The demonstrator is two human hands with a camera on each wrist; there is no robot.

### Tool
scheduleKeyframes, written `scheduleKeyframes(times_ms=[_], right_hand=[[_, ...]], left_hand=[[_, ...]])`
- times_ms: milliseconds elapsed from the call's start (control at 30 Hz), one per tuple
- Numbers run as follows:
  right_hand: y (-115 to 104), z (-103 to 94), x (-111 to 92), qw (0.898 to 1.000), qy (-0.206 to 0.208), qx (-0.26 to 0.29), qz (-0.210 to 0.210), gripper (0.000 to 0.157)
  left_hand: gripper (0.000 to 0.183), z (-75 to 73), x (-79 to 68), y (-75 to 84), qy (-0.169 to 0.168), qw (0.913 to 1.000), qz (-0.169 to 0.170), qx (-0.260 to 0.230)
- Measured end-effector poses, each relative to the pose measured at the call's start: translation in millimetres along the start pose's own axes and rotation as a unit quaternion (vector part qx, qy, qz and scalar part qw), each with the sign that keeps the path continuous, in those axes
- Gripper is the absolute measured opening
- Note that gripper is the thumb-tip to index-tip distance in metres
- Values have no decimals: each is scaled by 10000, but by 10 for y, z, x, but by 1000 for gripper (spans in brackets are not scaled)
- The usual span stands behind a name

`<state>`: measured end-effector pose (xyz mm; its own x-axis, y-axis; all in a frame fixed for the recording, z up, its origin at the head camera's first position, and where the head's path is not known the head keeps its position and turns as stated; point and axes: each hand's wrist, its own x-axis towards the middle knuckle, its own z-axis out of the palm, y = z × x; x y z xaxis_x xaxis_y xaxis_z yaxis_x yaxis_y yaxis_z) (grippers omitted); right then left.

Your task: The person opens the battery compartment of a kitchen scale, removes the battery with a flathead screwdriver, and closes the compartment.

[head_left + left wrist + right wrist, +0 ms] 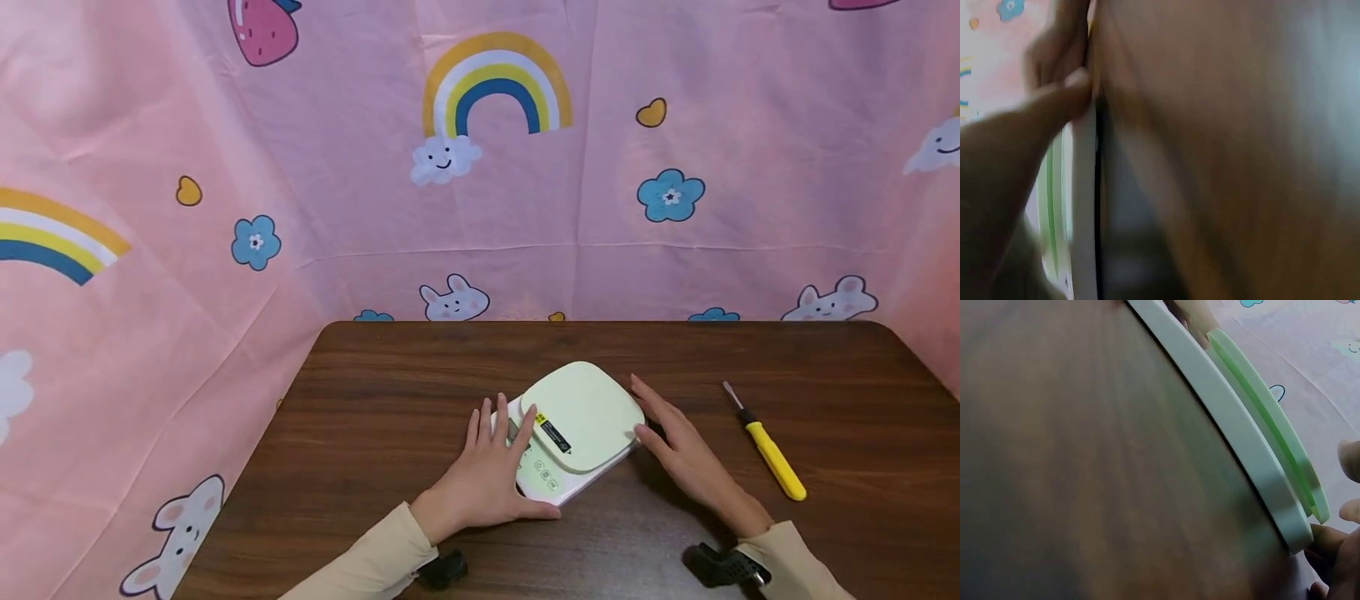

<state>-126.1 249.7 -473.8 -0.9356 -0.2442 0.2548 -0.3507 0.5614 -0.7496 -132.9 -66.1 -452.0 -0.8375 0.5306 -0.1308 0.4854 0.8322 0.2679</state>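
Observation:
A kitchen scale [592,400] with a rounded pale-green platform lies flat on the table, turned at an angle. My left hand [483,475] spreads over its panel end, the thumb along the near corner and straight fingers reaching across the display. At the opposite end is my right hand [686,454], its fingers extended along the scale's right edge. Seen low in the right wrist view, the white base [1235,431] has the right fingers [1329,540] at its corner. In the blurred left wrist view, the left thumb [1075,90] meets the base's side [1085,200].
A screwdriver [776,458] with a yellow handle lies to the right of the right hand. Dark brown wood forms the tabletop [360,417]. Behind it hangs a pink patterned cloth [517,200].

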Motion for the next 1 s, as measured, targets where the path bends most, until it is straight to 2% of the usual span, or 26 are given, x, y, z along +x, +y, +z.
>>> scheduleKeyframes(times_ms=[233, 367, 467, 567, 767, 867, 1000], right_hand=[[-61, 3, -210, 9999, 56, -99, 54, 64], [-85, 4, -318, 9993, 275, -196, -128, 62], [-92, 12, -357, 9985, 385, -326, -227, 60], [-73, 31, -280, 9985, 294, -403, -222, 58], [34, 85, 145, 9986, -64, -378, -359, 60], [67, 118, 281, 9975, -211, -513, -432, 62], [66, 139, 285, 9966, -304, -637, -419, 63]], left_hand=[[132, -128, 110, -316, -542, 9961, 659, -204], [131, -203, 186, -489, -722, 9914, 1072, -227], [131, -242, 218, -556, -794, 9882, 1278, -291], [129, -261, 162, -542, -836, 9885, 1191, -405], [123, -133, -21, -416, -636, 9933, 815, -525], [127, -72, -30, -376, -526, 9945, 780, -452], [127, -81, 11, -403, -521, 9947, 868, -158]])
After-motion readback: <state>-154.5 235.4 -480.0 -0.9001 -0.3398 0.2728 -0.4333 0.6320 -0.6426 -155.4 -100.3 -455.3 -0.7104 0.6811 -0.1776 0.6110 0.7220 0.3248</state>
